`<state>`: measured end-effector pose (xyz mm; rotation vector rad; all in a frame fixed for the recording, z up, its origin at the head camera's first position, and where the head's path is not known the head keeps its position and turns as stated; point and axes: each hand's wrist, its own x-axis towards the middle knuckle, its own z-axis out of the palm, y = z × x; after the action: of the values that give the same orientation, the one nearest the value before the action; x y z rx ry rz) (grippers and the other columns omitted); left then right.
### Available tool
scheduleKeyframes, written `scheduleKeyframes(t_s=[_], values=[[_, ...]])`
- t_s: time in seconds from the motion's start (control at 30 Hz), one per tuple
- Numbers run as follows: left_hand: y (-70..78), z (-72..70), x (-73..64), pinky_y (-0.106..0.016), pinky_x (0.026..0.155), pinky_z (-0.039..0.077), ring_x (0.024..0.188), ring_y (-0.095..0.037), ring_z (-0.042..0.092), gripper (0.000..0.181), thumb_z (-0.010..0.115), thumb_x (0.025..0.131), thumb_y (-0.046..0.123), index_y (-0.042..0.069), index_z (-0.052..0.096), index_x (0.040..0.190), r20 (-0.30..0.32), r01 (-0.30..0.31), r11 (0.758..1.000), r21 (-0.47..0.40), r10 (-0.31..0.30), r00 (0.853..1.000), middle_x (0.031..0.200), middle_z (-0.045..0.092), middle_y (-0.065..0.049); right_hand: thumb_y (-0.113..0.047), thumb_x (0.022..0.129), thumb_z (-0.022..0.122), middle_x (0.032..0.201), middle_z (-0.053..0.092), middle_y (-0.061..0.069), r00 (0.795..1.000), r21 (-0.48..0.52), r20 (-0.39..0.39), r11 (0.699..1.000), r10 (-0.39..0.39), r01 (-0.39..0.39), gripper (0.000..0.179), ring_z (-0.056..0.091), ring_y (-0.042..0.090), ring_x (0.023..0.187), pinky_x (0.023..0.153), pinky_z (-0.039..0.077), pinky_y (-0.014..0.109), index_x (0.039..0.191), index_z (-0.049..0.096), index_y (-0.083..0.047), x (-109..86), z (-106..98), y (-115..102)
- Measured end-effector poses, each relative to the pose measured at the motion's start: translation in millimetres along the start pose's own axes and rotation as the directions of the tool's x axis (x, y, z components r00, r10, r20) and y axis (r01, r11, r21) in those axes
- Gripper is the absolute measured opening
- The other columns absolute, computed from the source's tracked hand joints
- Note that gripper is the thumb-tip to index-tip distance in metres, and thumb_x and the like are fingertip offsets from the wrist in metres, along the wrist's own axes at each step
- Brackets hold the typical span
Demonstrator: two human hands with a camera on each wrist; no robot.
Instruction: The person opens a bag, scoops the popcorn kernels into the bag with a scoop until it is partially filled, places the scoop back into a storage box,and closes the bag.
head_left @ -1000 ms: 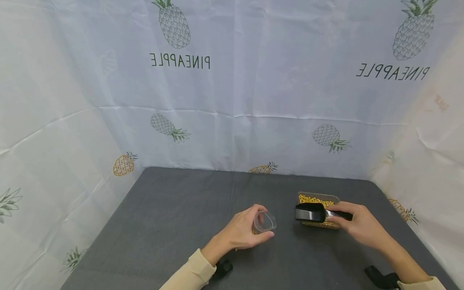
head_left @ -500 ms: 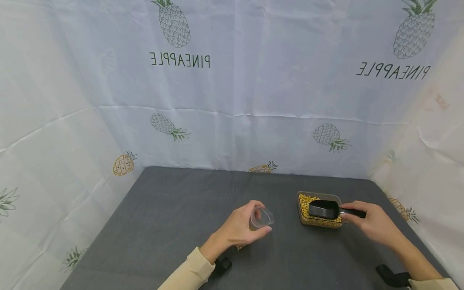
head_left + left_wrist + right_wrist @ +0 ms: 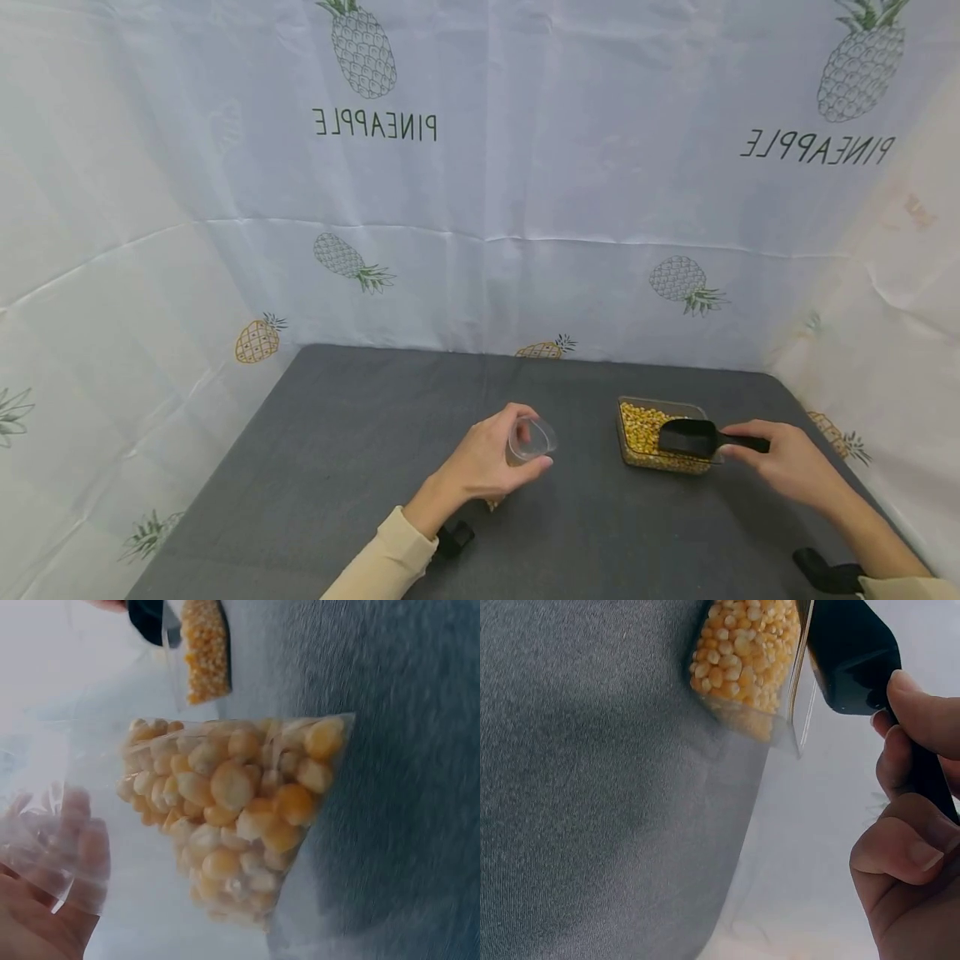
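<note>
My left hand holds a clear plastic bag by its upper part, its mouth spread round. Corn kernels fill the bag's lower part in the left wrist view; from the head, the hand hides most of them. Thumb and fingers of my right hand pinch the handle of a black scoop. The scoop is over the right part of a clear rectangular container, which holds more kernels. No kernels show in the scoop's bowl.
A dark grey table lies under both hands. White cloth printed with pineapples hangs behind it and along both sides. Black straps sit at the wrists.
The scoop has moved right across the container, and more of its bowl's inside shows. My left hand with the bag has shifted slightly left and farther from me.
</note>
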<state>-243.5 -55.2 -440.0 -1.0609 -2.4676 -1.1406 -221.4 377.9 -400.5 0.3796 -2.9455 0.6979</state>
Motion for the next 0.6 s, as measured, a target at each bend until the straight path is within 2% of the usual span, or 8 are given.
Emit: scheduleKeyframes(t_s=[0.13,0.27,0.37,0.5,0.6], values=[[-2.2,-3.2,-0.4,-0.020,0.065,0.042,0.070,-0.002,0.048,0.052,0.070,0.092,0.043,0.012,0.054,0.131,0.020,0.026,0.999,0.024,-0.027,0.999,0.099,0.057,0.009,-0.022,0.095,0.073,0.118,0.066,0.028,1.000,-0.022,0.017,1.000,0.019,-0.019,0.034,0.065,0.040,0.098,0.063,0.042,0.036,0.119,0.072,0.002,1.5,-0.7,3.2],[-3.4,2.2,-0.2,-0.019,0.064,0.043,0.067,0.000,0.048,0.055,0.070,0.092,0.045,0.010,0.054,0.132,0.088,0.051,0.998,0.020,-0.053,0.995,0.098,0.059,0.006,-0.022,0.096,0.072,0.118,0.066,0.029,0.999,-0.029,0.030,0.999,0.034,-0.034,0.034,0.063,0.028,0.088,0.061,0.038,0.034,0.119,0.071,0.003,3.4,-1.1,5.9],[-2.5,9.3,-0.5,-0.019,0.065,0.045,0.069,0.001,0.050,0.057,0.070,0.092,0.047,0.010,0.054,0.132,0.132,0.063,0.998,0.020,-0.065,0.989,0.098,0.059,0.006,-0.021,0.096,0.072,0.116,0.067,0.029,0.999,-0.030,0.038,0.999,0.034,-0.033,0.033,0.063,0.030,0.088,0.062,0.039,0.035,0.118,0.072,0.003,5.0,-1.7,6.2],[-1.5,17.2,-1.5,-0.018,0.067,0.045,0.073,0.000,0.051,0.059,0.070,0.091,0.049,0.011,0.054,0.133,0.146,0.054,0.998,0.040,-0.059,0.988,0.099,0.059,0.007,-0.020,0.095,0.072,0.113,0.067,0.029,0.998,-0.038,0.045,0.999,0.032,-0.030,0.032,0.064,0.040,0.095,0.064,0.042,0.040,0.117,0.072,0.004,6.7,-3.1,5.3],[-1.5,20.9,-2.1,-0.017,0.065,0.044,0.071,0.001,0.050,0.060,0.070,0.092,0.049,0.010,0.053,0.135,0.151,0.043,0.998,0.041,-0.049,0.987,0.100,0.059,0.006,-0.018,0.094,0.073,0.112,0.068,0.028,0.999,-0.048,0.045,0.999,0.026,-0.024,0.030,0.064,0.044,0.097,0.067,0.049,0.045,0.115,0.073,0.004,7.8,-3.3,4.7]])
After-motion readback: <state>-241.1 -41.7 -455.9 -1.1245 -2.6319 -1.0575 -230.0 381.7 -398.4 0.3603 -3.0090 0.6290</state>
